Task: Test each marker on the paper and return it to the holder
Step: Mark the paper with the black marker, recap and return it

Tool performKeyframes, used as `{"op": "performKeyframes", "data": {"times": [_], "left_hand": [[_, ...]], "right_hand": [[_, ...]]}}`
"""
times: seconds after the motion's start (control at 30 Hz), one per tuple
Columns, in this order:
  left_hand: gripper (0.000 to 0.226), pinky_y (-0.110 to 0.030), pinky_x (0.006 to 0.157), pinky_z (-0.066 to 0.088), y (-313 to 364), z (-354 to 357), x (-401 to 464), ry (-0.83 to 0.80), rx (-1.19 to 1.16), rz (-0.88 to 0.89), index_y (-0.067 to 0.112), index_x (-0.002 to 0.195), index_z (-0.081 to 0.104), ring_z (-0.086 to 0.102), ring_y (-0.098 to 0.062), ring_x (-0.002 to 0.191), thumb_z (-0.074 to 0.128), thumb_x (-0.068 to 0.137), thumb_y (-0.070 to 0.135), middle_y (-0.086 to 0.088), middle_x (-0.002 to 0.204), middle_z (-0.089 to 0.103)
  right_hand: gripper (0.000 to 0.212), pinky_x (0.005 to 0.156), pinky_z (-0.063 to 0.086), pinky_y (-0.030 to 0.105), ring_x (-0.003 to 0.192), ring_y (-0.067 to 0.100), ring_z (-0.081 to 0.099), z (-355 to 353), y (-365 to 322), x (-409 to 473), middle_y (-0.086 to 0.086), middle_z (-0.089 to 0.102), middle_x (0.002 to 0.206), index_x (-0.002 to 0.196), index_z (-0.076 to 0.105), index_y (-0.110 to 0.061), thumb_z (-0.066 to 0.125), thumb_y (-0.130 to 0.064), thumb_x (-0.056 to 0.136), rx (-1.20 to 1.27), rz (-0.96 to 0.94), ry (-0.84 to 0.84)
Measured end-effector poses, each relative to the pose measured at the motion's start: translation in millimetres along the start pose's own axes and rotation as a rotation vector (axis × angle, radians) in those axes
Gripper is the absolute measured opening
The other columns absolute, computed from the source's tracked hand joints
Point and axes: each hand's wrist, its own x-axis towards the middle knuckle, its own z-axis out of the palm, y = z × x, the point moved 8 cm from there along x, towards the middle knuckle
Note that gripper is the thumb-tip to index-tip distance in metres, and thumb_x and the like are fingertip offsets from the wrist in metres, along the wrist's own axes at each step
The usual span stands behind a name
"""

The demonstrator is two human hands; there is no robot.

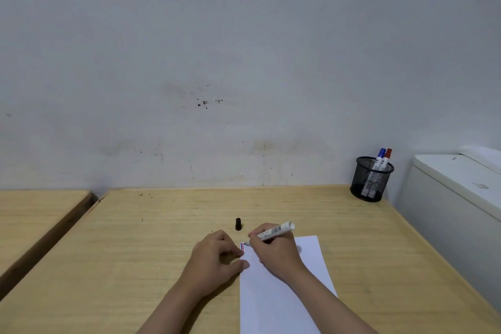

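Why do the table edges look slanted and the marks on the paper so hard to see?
In the head view, the wide-angle lens splays the table edges outward; light is soft and even, with only faint shadows under the left hand and black cap; the blue and red marks on the paper are tiny, slightly blurry.

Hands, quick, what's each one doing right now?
Left hand: loosely curled, holding nothing, fingertips pinning the paper edge.
Right hand: closed on the uncapped marker, tip at the paper.
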Motion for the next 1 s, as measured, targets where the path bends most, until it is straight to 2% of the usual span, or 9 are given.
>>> {"op": "performKeyframes", "data": {"times": [0.1,0.27,0.47,0.53,0.6,0.67,0.77,0.87,1.0], "left_hand": [[0.02,-0.026,0.076,0.049,1,-1,0,0.009,-0.009,-0.002,0.03,0.079,0.073,0.057,-0.002,0.082,0.077,0.064,0.042,0.013,0.083,0.061],[0.018,-0.027,0.076,0.05,-1,0,0,0.011,-0.009,-0.004,0.032,0.076,0.072,0.057,-0.003,0.082,0.077,0.063,0.043,0.012,0.084,0.061],[0.012,-0.029,0.069,0.052,-1,0,-5,0.044,-0.008,-0.012,0.031,0.072,0.064,0.059,-0.005,0.075,0.067,0.069,0.042,0.013,0.083,0.06],[0.007,-0.026,0.067,0.051,0,-7,1,0.111,0.005,-0.003,0.03,0.084,0.062,0.058,-0.003,0.076,0.062,0.077,0.031,0.016,0.093,0.057],[0.028,-0.021,0.073,0.049,3,-10,11,0.122,0.053,0.064,0.027,0.108,0.059,0.056,-0.001,0.088,0.056,0.082,0.016,0.015,0.109,0.052],[0.042,-0.025,0.08,0.05,18,-3,24,0.037,0.103,0.141,0.024,0.12,0.057,0.053,-0.006,0.099,0.051,0.081,0.01,0.011,0.117,0.049],[0.027,-0.036,0.076,0.053,22,5,41,-0.065,0.195,0.178,0.02,0.104,0.068,0.058,-0.012,0.09,0.055,0.083,0.012,0.005,0.105,0.058],[0.017,-0.032,0.072,0.052,11,-3,56,0.008,0.104,0.098,0.014,0.085,0.073,0.061,-0.014,0.077,0.061,0.079,0.004,-0.001,0.089,0.063],[0.011,-0.018,0.063,0.049,3,-8,52,0.113,-0.323,-0.158,0.013,0.082,0.072,0.064,-0.01,0.071,0.068,0.078,0.004,-0.003,0.083,0.07]], "right_hand": [[0.011,0.047,0.043,0.023,0.045,0.01,0.052,1,-1,1,0.001,0.059,0.056,0.069,0.063,-0.002,0.06,-0.011,0.075,-0.014,-0.013,-0.025],[0.011,0.047,0.047,0.026,0.049,0.009,0.057,-1,-2,1,-0.001,0.061,0.056,0.066,0.065,-0.006,0.062,-0.008,0.077,0.031,-0.026,-0.002],[0.011,0.047,0.049,0.026,0.057,0.013,0.058,-12,11,-2,0.007,0.068,0.067,0.076,0.069,-0.007,0.06,-0.002,0.081,0.315,0.049,0.147],[0.011,0.048,0.049,0.027,0.054,0.012,0.055,-11,16,-3,0.009,0.066,0.066,0.079,0.069,-0.006,0.06,-0.002,0.082,0.379,0.09,0.144],[0.011,0.047,0.05,0.026,0.05,0.011,0.054,-9,18,-5,0.008,0.063,0.063,0.082,0.07,-0.005,0.059,-0.001,0.083,0.407,0.109,0.14],[0.013,0.047,0.05,0.025,0.049,0.011,0.053,-20,13,-10,0.008,0.062,0.062,0.082,0.071,-0.005,0.059,-0.001,0.083,0.438,0.095,0.165],[0.015,0.048,0.05,0.025,0.049,0.011,0.052,-20,6,-5,0.008,0.061,0.062,0.082,0.071,-0.008,0.058,0.0,0.084,0.454,0.084,0.152],[0.015,0.047,0.05,0.024,0.049,0.011,0.053,-17,-3,-1,0.008,0.061,0.063,0.083,0.07,-0.009,0.058,-0.001,0.085,0.439,0.051,0.122],[0.008,0.048,0.047,0.028,0.049,0.012,0.057,-25,-16,-1,0.003,0.065,0.063,0.087,0.067,-0.012,0.062,-0.007,0.085,0.364,-0.061,0.119]]}}
